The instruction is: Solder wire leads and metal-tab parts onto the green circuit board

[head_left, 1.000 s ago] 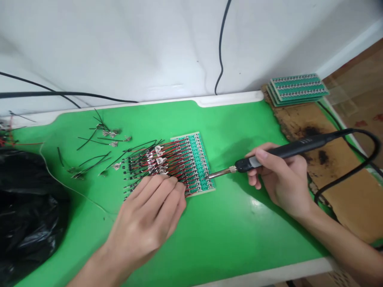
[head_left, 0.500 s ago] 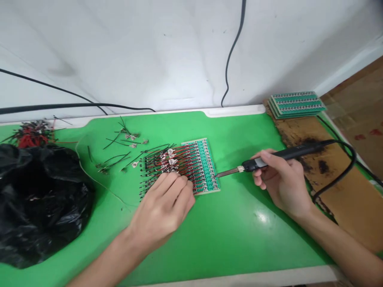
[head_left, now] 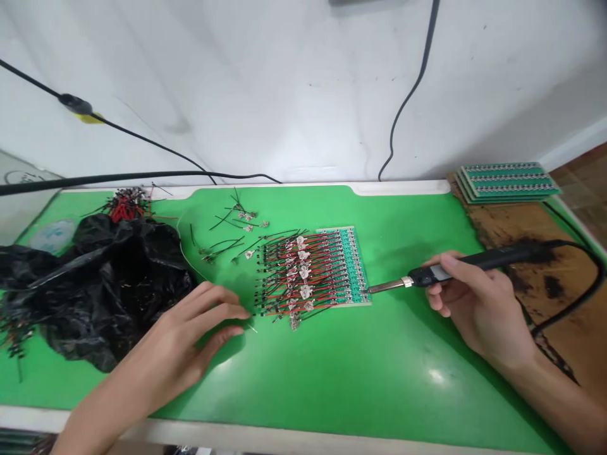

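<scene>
Two bare hands work over a bright green bench mat [head_left: 393, 373].

Left hand [head_left: 187, 332]: open, fingers loosely spread and slightly curled, nothing visibly held; fingertips just beside the black wire ends on the left side of the panel.

Right hand [head_left: 481, 309]: closed in a pen grip on a slim black soldering iron [head_left: 497, 258]. The thin steel tip [head_left: 386, 286] points left and ends just beside the lower right corner of the panel; contact cannot be confirmed at this angle.

Subject: a flat, rectangular green circuit-board panel [head_left: 353, 265] lies on the mat between the hands, its long rows of red and black wires [head_left: 284, 278] running left from the pads, with small silver metal tabs [head_left: 303, 256] among them.

Surroundings: short loose black leads [head_left: 222, 249] lie scattered left of the panel. A crumpled black plastic bag [head_left: 118, 265] sits at the left end of the mat, with a tangled bundle of red and black wires [head_left: 126, 205] behind it. A stack of green circuit-board panels [head_left: 507, 182] rests on a scorched brown board [head_left: 502, 218] at upper right.
</scene>
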`<state>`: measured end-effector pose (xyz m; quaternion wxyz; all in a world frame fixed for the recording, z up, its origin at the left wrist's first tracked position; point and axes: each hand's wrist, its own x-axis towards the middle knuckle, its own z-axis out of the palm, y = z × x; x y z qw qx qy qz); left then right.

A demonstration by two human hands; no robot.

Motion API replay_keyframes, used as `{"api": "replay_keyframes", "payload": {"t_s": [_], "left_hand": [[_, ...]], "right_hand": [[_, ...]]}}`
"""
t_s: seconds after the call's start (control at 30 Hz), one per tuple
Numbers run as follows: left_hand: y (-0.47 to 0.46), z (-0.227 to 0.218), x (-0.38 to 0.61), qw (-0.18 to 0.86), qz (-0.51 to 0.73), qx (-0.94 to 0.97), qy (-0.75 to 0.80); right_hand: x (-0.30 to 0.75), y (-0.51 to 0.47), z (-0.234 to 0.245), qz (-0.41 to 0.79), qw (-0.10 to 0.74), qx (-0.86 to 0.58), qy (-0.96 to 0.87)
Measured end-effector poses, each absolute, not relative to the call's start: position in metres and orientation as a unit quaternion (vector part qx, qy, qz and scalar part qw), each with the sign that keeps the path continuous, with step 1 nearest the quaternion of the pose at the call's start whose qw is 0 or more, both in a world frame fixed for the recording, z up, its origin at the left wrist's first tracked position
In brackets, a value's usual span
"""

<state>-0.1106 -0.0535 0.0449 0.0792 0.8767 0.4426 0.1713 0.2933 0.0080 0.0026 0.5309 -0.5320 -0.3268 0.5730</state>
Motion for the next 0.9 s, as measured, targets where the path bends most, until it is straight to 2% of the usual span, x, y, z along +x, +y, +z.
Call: {"api": "replay_keyframes", "payload": {"t_s": [0.17,0.37,0.6,0.9], "left_hand": [[-0.053,0.037,-0.113,0.047,0.219,0.883,0.412],[-0.05,0.038,-0.085,-0.02,0.33,0.817,0.472],[-0.015,0.035,-0.03,0.004,0.286,0.877,0.387],[-0.006,0.02,-0.045,0.006,0.27,0.883,0.383]], "right_hand": [[0.29,0.002,0.006,0.582,0.539,-0.49,-0.361],[0.285,0.0,0.006,0.592,0.541,-0.464,-0.377],[0.281,0.007,0.007,0.599,0.532,-0.493,-0.34],[0.279,0.01,0.011,0.617,0.504,-0.493,-0.351]]}}
